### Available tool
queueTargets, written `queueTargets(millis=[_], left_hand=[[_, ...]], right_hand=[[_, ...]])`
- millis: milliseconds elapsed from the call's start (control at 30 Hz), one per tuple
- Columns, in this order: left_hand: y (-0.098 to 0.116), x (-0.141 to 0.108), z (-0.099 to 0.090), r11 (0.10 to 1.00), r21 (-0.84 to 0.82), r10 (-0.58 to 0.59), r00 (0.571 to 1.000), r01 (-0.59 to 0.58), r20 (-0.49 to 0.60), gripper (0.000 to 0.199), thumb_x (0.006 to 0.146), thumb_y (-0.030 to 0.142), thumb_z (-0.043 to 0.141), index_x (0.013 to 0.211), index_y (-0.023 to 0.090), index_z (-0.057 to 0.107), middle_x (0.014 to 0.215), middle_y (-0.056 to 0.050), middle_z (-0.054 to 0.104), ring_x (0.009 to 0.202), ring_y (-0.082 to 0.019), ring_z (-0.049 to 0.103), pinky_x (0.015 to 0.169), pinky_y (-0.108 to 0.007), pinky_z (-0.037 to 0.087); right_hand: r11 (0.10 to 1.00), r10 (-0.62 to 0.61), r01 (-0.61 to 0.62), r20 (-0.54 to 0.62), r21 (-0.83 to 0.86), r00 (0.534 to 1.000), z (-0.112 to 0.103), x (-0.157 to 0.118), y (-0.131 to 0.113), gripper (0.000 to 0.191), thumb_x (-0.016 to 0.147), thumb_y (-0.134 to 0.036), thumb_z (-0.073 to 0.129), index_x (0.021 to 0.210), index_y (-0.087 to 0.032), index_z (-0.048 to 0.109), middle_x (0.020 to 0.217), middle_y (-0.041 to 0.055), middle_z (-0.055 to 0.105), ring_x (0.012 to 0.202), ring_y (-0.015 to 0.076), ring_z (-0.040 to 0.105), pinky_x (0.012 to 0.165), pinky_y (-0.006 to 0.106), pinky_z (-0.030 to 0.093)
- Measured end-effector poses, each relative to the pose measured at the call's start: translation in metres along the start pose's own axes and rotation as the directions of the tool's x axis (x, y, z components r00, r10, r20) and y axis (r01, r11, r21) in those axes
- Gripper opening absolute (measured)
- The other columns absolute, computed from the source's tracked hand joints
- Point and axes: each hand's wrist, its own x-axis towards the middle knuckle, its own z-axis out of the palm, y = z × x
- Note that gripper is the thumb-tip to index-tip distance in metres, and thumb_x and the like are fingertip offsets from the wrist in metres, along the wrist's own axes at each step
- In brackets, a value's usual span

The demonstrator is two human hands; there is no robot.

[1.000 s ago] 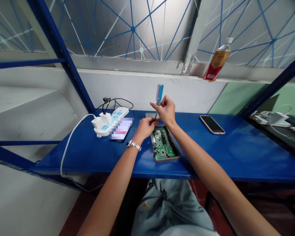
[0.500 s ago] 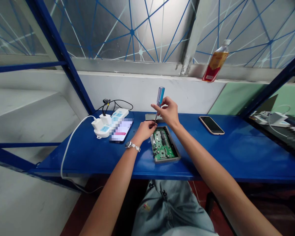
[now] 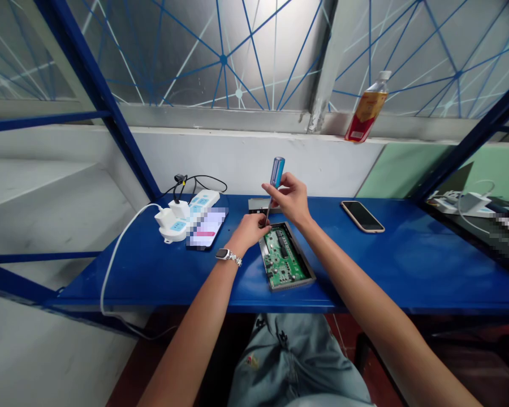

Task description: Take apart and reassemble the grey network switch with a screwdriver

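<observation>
My right hand (image 3: 292, 195) grips a screwdriver (image 3: 277, 171) with a blue and clear handle, held nearly upright with its shaft pointing down. The shaft's lower end is at the far left corner of an open metal case (image 3: 302, 253). Inside that case lies a green circuit board (image 3: 283, 261) with dark and silver parts. At the same corner, my left hand (image 3: 251, 229) is closed with fingertips together by the screwdriver's tip; whatever they pinch is hidden. A watch with a metal band (image 3: 229, 256) is on my left wrist. Behind my hands sits a flat metal piece (image 3: 258, 205), partly covered.
A white power strip (image 3: 190, 215) with plugs and cables stands left on the blue table (image 3: 390, 271), beside a lit phone (image 3: 207, 229). Another phone (image 3: 362, 216) lies to the right. A drink bottle (image 3: 368, 107) leans on the window ledge.
The screwdriver and both hands have come slightly lower in view. The case has shifted a little nearer and to the right. The whole view has also moved slightly.
</observation>
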Motion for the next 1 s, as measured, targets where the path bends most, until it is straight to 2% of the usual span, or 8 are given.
queueTargets(millis=[167, 333, 500, 567, 633, 700, 867, 1000], left_hand=[[0.001, 0.000, 0.000, 0.999, 0.040, -0.003, 1.000, 0.002, 0.017, 0.013, 0.082, 0.029, 0.074, 0.089, 0.018, 0.072, 0.088, -0.007, 0.076, 0.085, -0.024, 0.070, 0.076, -0.031, 0.052], [-0.004, 0.000, 0.003, 0.999, 0.026, -0.025, 0.999, 0.024, 0.029, 0.015, 0.084, 0.031, 0.072, 0.093, 0.018, 0.072, 0.095, -0.009, 0.076, 0.092, -0.026, 0.071, 0.080, -0.033, 0.054], [0.005, -0.006, -0.001, 0.999, 0.032, 0.007, 1.000, -0.007, 0.006, 0.037, 0.084, 0.044, 0.076, 0.109, 0.018, 0.070, 0.112, -0.012, 0.073, 0.107, -0.028, 0.069, 0.092, -0.037, 0.055], [0.016, -0.008, -0.002, 0.987, 0.082, 0.135, 0.991, -0.135, 0.011, 0.053, 0.077, 0.052, 0.081, 0.119, 0.020, 0.069, 0.125, -0.013, 0.070, 0.121, -0.031, 0.063, 0.104, -0.042, 0.050], [0.029, -0.008, 0.001, 0.953, 0.056, 0.291, 0.951, -0.298, 0.101, 0.068, 0.069, 0.056, 0.087, 0.126, 0.023, 0.068, 0.134, -0.012, 0.066, 0.130, -0.032, 0.057, 0.112, -0.043, 0.043], [0.042, -0.006, 0.006, 0.921, 0.024, 0.373, 0.898, -0.389, 0.234, 0.066, 0.064, 0.055, 0.091, 0.118, 0.024, 0.072, 0.130, -0.010, 0.069, 0.128, -0.031, 0.059, 0.111, -0.040, 0.043], [0.070, 0.006, 0.016, 0.868, 0.191, 0.356, 0.842, -0.459, 0.405, 0.042, 0.068, 0.056, 0.088, 0.091, 0.023, 0.076, 0.100, -0.007, 0.075, 0.098, -0.027, 0.069, 0.093, -0.036, 0.046], [0.076, 0.012, 0.014, 0.829, 0.369, 0.280, 0.883, -0.420, 0.377, 0.040, 0.074, 0.059, 0.081, 0.072, 0.020, 0.070, 0.080, -0.009, 0.073, 0.087, -0.028, 0.070, 0.088, -0.036, 0.045]], right_hand=[[0.999, 0.035, -0.035, 0.006, 0.034, 0.999, 0.001, -0.002, 0.000, 0.052, 0.074, -0.063, 0.080, 0.079, -0.025, 0.045, 0.072, -0.0014, 0.068, 0.049, 0.0110, 0.059, 0.044, 0.026, 0.048], [1.000, -0.009, 0.015, -0.273, 0.020, 0.962, 0.007, 0.012, -0.005, 0.052, 0.081, -0.065, 0.073, 0.081, -0.027, 0.038, 0.067, -0.0058, 0.059, 0.043, 0.0073, 0.049, 0.038, 0.023, 0.038], [0.955, 0.206, -0.105, -0.365, 0.279, 0.908, -0.027, 0.026, -0.001, 0.054, 0.083, -0.076, 0.063, 0.083, -0.025, 0.042, 0.064, -0.0058, 0.058, 0.039, 0.0061, 0.044, 0.036, 0.022, 0.034], [0.885, 0.350, -0.198, -0.322, 0.422, 0.880, -0.056, 0.019, 0.008, 0.053, 0.083, -0.074, 0.066, 0.082, -0.024, 0.047, 0.060, -0.0057, 0.056, 0.038, 0.0060, 0.042, 0.036, 0.021, 0.035], [0.778, 0.500, -0.324, -0.220, 0.538, 0.838, -0.087, 0.006, 0.020, 0.048, 0.085, -0.067, 0.069, 0.080, -0.022, 0.051, 0.054, -0.0074, 0.051, 0.035, 0.0044, 0.036, 0.035, 0.019, 0.032], [0.667, 0.620, -0.448, -0.111, 0.595, 0.776, -0.113, -0.010, 0.030, 0.043, 0.090, -0.058, 0.069, 0.078, -0.020, 0.053, 0.050, -0.0079, 0.049, 0.033, 0.0028, 0.030, 0.034, 0.017, 0.030], [0.552, 0.715, -0.553, -0.013, 0.624, 0.699, -0.141, -0.031, 0.038, 0.036, 0.096, -0.049, 0.064, 0.079, -0.018, 0.058, 0.050, -0.0050, 0.052, 0.032, 0.0036, 0.031, 0.033, 0.017, 0.031], [0.557, 0.709, -0.541, -0.021, 0.631, 0.705, -0.140, -0.033, 0.033, 0.033, 0.098, -0.045, 0.060, 0.079, -0.018, 0.060, 0.050, -0.0035, 0.054, 0.032, 0.0047, 0.034, 0.033, 0.018, 0.031]])
